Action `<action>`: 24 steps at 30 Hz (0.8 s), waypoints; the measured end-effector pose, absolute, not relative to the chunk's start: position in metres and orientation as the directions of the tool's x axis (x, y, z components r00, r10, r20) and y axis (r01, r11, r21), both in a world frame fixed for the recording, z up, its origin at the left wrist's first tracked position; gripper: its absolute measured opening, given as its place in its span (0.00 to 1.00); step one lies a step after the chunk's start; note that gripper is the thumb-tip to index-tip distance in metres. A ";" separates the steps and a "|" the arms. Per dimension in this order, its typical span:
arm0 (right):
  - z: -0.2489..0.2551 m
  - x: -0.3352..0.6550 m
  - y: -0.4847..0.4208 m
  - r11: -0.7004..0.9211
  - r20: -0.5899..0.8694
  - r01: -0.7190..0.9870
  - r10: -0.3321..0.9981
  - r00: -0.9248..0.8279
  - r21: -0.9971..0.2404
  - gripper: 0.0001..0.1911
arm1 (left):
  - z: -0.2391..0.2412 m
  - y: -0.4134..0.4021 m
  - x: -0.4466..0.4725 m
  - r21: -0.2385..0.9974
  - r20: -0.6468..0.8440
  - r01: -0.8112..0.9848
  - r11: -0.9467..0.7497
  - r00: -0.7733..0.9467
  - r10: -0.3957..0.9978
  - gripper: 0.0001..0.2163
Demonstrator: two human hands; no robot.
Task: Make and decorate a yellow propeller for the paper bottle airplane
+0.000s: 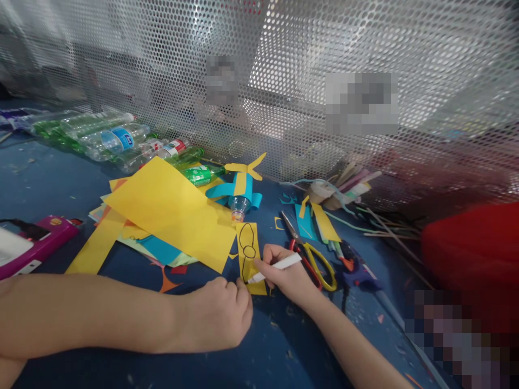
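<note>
My right hand (286,273) is closed around a white marker (279,266), whose tip rests on a narrow yellow paper strip (248,240) with black outlines drawn on it. My left hand (221,316) lies curled on the blue table (60,183), fingertips pressing the strip's lower edge. Right of my right hand lie scissors with red and yellow handles (312,258).
A pile of yellow and coloured paper sheets (166,210) lies to the left. Several plastic bottles (113,140) line the perforated metal screen (365,48) behind. A bottle craft with blue and yellow paper (241,186), a glue gun (357,265), sticks (385,221), a pink case (36,243) and red cloth (474,248) surround the work.
</note>
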State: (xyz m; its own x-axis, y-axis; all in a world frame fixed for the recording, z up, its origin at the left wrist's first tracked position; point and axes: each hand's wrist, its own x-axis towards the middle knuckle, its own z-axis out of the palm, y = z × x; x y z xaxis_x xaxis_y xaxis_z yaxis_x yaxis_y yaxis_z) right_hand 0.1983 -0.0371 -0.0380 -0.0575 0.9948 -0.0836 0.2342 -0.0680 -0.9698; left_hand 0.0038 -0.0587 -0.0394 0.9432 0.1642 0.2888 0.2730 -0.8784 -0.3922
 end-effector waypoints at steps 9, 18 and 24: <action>-0.012 0.217 -0.045 0.176 0.108 0.648 0.984 -0.143 -0.741 0.11 | -0.039 -0.058 0.003 -0.401 0.256 0.229 -0.887 0.958 0.132 0.14; -0.006 0.218 -0.057 0.372 0.008 0.792 0.907 -0.421 -0.485 0.07 | -0.039 -0.059 0.004 -0.403 0.277 0.243 -0.882 0.951 0.135 0.14; 0.003 0.223 -0.055 0.308 -0.061 0.723 0.898 -0.435 -0.619 0.05 | -0.039 -0.058 0.003 -0.422 0.286 0.232 -0.876 0.951 0.115 0.14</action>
State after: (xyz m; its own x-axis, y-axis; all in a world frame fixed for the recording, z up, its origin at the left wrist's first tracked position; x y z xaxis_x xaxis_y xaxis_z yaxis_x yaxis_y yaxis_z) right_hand 0.2229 -0.0550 0.0031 -0.4347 0.8985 -0.0611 0.7227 0.3075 -0.6190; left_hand 0.0029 -0.0582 -0.0387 0.9513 0.1145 0.2862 0.2324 -0.8765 -0.4217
